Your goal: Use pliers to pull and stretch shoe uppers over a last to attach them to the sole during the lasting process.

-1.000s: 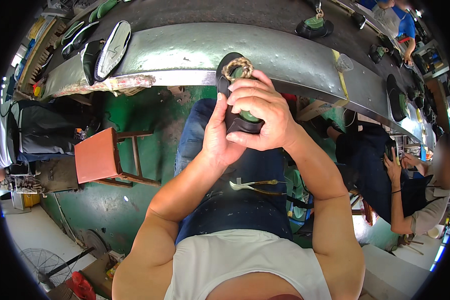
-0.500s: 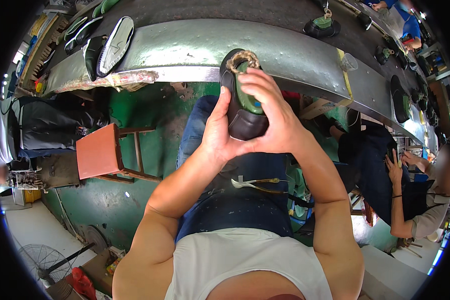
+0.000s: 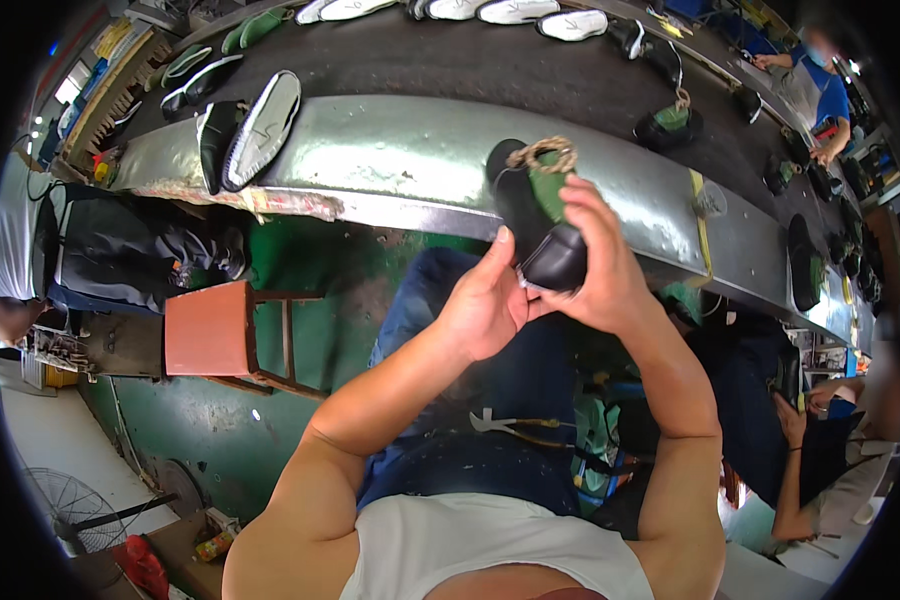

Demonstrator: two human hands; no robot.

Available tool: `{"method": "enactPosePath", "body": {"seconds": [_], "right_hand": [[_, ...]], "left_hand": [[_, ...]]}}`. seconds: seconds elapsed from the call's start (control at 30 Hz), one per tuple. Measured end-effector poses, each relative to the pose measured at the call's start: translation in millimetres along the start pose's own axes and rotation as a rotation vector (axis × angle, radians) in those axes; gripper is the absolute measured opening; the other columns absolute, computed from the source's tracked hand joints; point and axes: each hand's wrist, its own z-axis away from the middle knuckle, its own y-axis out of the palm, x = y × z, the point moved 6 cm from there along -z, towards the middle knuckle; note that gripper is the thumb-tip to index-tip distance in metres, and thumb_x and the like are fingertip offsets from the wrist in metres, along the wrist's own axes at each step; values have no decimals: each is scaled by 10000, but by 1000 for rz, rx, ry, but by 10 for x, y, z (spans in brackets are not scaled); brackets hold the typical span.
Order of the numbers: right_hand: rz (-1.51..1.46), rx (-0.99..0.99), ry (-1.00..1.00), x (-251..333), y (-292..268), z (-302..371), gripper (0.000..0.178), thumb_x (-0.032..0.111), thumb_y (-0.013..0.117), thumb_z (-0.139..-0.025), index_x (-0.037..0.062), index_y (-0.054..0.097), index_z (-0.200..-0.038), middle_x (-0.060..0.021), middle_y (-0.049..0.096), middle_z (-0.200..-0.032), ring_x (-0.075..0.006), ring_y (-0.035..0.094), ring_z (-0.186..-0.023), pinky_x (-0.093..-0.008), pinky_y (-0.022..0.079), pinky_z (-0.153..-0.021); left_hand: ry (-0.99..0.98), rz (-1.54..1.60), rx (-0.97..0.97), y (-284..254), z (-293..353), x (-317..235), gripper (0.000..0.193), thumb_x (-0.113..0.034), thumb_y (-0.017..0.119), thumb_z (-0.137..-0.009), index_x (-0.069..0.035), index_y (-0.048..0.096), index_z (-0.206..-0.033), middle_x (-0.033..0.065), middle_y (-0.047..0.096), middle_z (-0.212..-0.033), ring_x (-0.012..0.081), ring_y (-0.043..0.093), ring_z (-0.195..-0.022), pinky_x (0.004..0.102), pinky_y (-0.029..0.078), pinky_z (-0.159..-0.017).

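Observation:
I hold a black shoe (image 3: pixel 553 262) over my lap by the bench edge, its far end tilted up to the left. A green shoe last (image 3: pixel 549 190) sits inside, with a loop of twisted rope (image 3: pixel 550 152) at the top. My right hand (image 3: pixel 610 265) is closed around the right side of the shoe, fingers raised along the last. My left hand (image 3: pixel 490 305) supports the near left side, thumb up; its fingers are partly hidden beneath the shoe. Lasting pincers (image 3: pixel 520 425) with a metal head lie across my thighs.
A metal-edged bench (image 3: pixel 400 150) curves ahead. A black shoe (image 3: pixel 215 145) and a white-soled shoe (image 3: pixel 263 130) lie on its left. Another lasted shoe (image 3: pixel 667 125) stands farther right. A brown stool (image 3: pixel 210 330) is at left. Co-workers sit at both sides; another is at far right.
The shoe has turned, its near end swinging right, and sits lower against the bench. My left hand has slid toward its near end. The view has tipped up, showing more white soles on the bench.

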Motion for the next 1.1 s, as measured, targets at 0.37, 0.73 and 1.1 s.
{"method": "enactPosePath", "body": {"seconds": [0.37,0.73,1.1], "right_hand": [[645,-116,321,-3064,-344,-147,754,149,776,-777,-16,405,-1412,-216,391,-1485,-438,402,-1359,-503,375,-1114],[504,-70,415,-3343,-23,-107,311,171,715,-862,15,644,-1122,-158,576,-1330,-360,528,-1256,-463,405,-1076],[264,30,662,-3434,16,-91,290,127,760,-804,-14,662,-1038,-183,669,-1134,-371,628,-1083,-426,520,-919]], "left_hand": [[10,-301,-189,-772,-332,-743,482,-296,566,-1031,18,468,-1383,211,627,-1266,305,634,-1168,439,518,-997],[429,-1136,-672,-1757,-2601,-2852,525,-343,691,-942,15,575,-1307,159,639,-1269,260,616,-1167,368,478,-990],[191,-1820,-1174,-2699,-4908,-4348,1104,-847,645,-687,-121,467,-1498,282,-33,-1645,460,-80,-1519,542,299,-1162]]}}
